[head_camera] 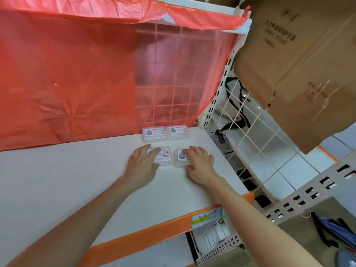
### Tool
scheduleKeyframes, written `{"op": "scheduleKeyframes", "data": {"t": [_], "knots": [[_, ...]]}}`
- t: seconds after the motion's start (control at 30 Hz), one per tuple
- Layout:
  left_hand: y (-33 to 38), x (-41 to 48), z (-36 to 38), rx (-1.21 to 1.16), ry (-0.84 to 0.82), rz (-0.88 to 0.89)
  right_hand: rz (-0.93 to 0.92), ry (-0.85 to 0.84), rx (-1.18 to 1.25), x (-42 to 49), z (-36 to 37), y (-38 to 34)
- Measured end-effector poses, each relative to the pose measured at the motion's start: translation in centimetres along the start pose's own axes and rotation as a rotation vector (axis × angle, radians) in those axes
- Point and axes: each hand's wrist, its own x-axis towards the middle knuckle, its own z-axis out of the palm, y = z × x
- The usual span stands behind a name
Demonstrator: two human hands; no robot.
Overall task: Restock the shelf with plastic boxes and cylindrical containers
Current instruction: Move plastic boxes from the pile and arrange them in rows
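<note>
Two clear plastic boxes with pink-and-teal labels lie side by side at the back of the white shelf point(57, 180), one on the left point(154, 134) and one on the right point(178, 132). In front of them lie two more of the same boxes. My left hand point(142, 162) lies over the near left box point(163, 156), fingers curled round its left edge. My right hand point(198, 160) grips the near right box point(179, 159), fingers over its top and thumb at its near edge. Both near boxes rest on the shelf. No cylindrical containers are in view.
A red plastic sheet point(77, 74) hangs over the wire grid behind the shelf. An orange strip point(154, 230) with a price tag runs along the shelf's front edge. Cardboard boxes point(300, 64) loom at the upper right. A wire side panel point(248, 132) closes the shelf's right end.
</note>
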Motion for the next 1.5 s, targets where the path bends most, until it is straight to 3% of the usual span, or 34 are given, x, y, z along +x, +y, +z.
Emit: {"op": "scheduleKeyframes", "data": {"t": [0.23,0.5,0.83,1.5], "knots": [[1.3,-0.7,0.8,0.11,0.076,-0.077,0.005,0.022,0.033,2.3,0.5,0.4],[3.3,-2.1,2.0,0.176,0.146,-0.091,0.0,0.244,-0.028,1.7,0.7,0.4],[3.7,-1.5,2.3,0.175,0.118,-0.13,-0.103,0.108,-0.104,1.6,1.5,0.9],[2.9,-1.6,2.5,0.208,0.089,-0.141,-0.131,0.065,-0.032,2.3,2.2,1.1]]}}
